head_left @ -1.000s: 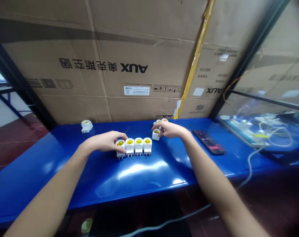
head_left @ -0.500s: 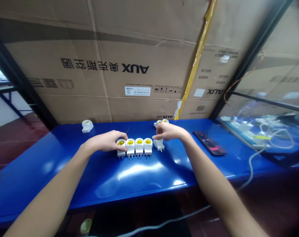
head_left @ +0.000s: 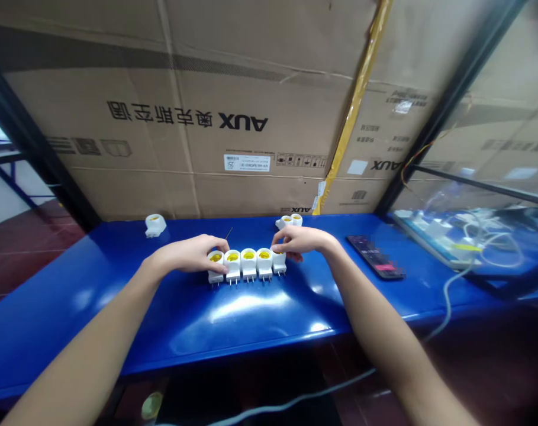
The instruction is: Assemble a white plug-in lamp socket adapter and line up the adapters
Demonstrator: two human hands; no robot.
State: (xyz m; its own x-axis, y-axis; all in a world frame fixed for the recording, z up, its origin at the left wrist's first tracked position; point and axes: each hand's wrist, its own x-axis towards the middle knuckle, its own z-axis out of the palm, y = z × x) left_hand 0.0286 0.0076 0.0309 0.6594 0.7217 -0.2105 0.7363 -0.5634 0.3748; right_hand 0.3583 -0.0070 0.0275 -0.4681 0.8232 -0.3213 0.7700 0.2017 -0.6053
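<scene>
Several white plug-in lamp sockets [head_left: 249, 265] with yellow insides stand side by side in a row on the blue table, their metal prongs pointing toward me. My left hand [head_left: 192, 253] is closed around the leftmost lamp socket [head_left: 215, 273], thumb at its front. At the other end, the fingers of my right hand [head_left: 303, 239] grip the rightmost lamp socket [head_left: 278, 265], which sits against its neighbour. Part of that socket's top is hidden by the fingers. Behind my right hand are two more lamp sockets [head_left: 290, 220], partly covered by it. Another single lamp socket [head_left: 155, 225] lies at the back left.
A large cardboard box [head_left: 184, 195] stands along the table's back edge. On the right lie a phone [head_left: 375, 257] and a white cable [head_left: 448, 296] running off the front edge. A dark metal post [head_left: 390, 192] rises behind the phone. A thin dark stick [head_left: 229, 232] shows behind the row.
My right hand has brought the tilted lamp socket leftward and straightened it against the row's right end. My left hand keeps its hold on the leftmost one.
</scene>
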